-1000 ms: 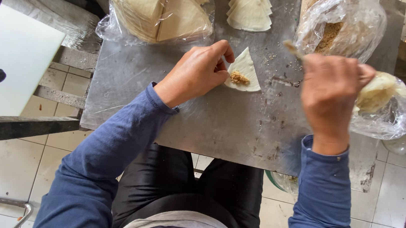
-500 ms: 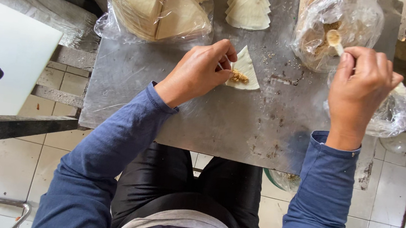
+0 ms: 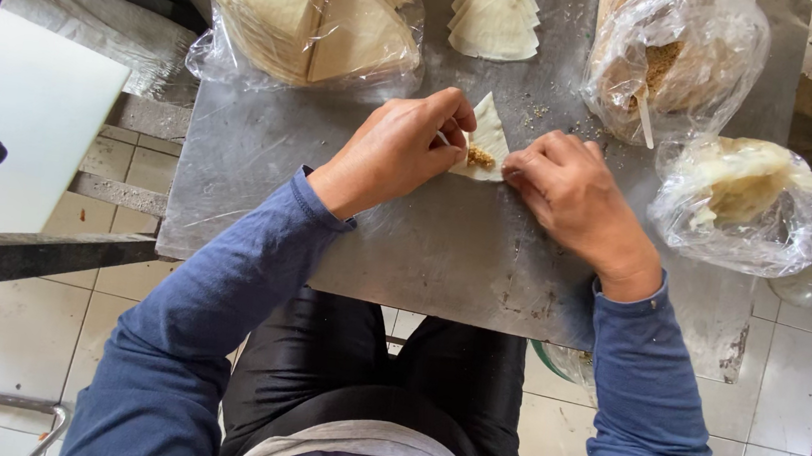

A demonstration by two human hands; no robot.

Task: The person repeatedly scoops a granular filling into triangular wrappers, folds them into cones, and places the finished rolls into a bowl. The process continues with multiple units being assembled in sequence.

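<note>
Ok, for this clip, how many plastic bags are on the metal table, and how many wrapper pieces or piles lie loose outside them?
Plastic bags: 3 (wrapper bag, filling bag, dough bag)
Loose wrappers: 2 (fanned pile; filled wrapper held by left hand and right hand)
Total: 5

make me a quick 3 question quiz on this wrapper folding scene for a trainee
1. True or false: both hands touch the wrapper with filling on it.
2. Which hand pinches the wrapper's left edge? A) left hand B) right hand
3. Where does the spoon sit?

Key
1. True: fingers of both hands are on the triangular wrapper on the metal table.
2. A.
3. In the bag of filling at the table's far right, its handle sticking out toward the person.
</note>
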